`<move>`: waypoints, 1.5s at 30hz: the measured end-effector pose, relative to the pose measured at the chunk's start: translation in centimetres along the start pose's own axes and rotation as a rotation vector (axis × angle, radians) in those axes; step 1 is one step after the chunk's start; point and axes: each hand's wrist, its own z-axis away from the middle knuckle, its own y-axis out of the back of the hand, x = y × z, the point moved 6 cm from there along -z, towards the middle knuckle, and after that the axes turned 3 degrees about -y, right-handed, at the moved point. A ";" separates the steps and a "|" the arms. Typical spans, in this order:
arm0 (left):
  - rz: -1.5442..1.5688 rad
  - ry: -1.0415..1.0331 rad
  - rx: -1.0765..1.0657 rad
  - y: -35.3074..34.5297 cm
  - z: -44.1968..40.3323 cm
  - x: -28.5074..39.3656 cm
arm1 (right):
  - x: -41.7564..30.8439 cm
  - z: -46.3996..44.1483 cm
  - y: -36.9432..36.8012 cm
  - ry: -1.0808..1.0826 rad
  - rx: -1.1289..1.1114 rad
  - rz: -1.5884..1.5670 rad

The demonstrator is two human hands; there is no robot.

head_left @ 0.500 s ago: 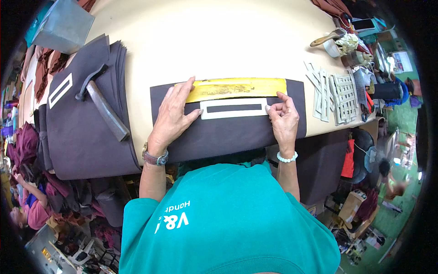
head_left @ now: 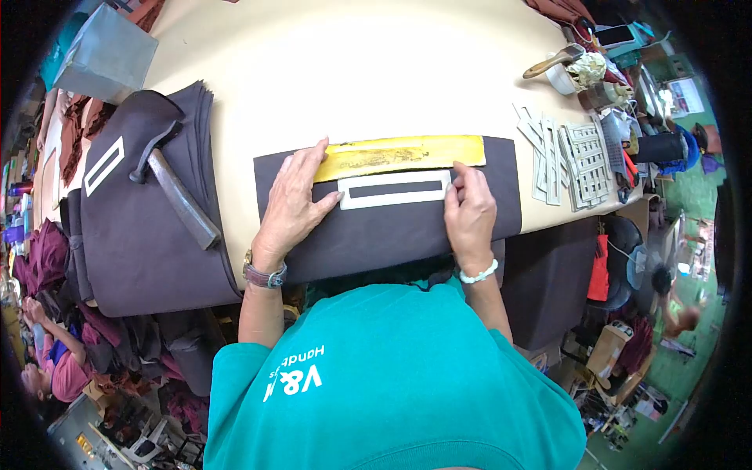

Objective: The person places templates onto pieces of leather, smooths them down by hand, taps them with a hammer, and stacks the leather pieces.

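A dark brown sheet (head_left: 376, 239) lies at the table's front edge, with a long yellow strip (head_left: 407, 151) across its upper part. Just below the strip is a narrow white rectangular frame (head_left: 395, 202) with a long slot, the dark sheet showing through. My left hand (head_left: 294, 196) has its fingers spread, the fingertips at the strip's left end and the thumb at the frame's left edge. At the frame's right end my right hand (head_left: 471, 213) is closed, its fingers curled, with thumb and index finger at the frame's corner by the strip's lower edge.
A hammer (head_left: 184, 200) and another white frame (head_left: 104, 166) lie on stacked dark sheets (head_left: 149, 266) at left. A metal box (head_left: 110, 55) stands behind. Slotted templates (head_left: 586, 166), a brush (head_left: 552, 63) and a white bowl (head_left: 560, 81) sit at right. A person (head_left: 66, 364) is at far left.
My right hand has shifted left and inward, its fingers curling closer together at the frame's end. My left hand stays nearly in place.
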 end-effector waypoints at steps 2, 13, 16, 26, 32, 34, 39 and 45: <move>-0.002 0.002 0.008 0.1 0.1 0.1 | -2.3 0.6 -0.3 0.225 0.105 0.115; -0.087 -0.093 0.118 -0.7 1.5 -0.3 | -7.6 4.9 -5.9 0.427 -0.249 0.061; -0.093 -0.087 0.113 -0.7 1.4 -0.1 | -6.1 4.1 -4.7 0.310 -0.223 0.137; -0.087 -0.102 0.126 -0.7 1.4 -0.4 | 0.4 1.2 0.0 0.130 -0.069 0.358; -0.062 -0.122 0.170 -0.7 1.6 0.1 | -8.2 5.2 -6.7 0.486 -0.151 0.102; -0.069 -0.118 0.165 -0.8 1.5 0.0 | -7.7 5.8 -6.8 0.457 -0.203 0.059; -0.124 -0.116 0.159 -0.8 1.6 0.1 | -3.0 5.7 -3.2 0.354 -0.192 0.194; -0.314 -0.220 0.239 -1.0 2.3 2.2 | 1.2 2.1 0.9 0.005 -0.166 0.273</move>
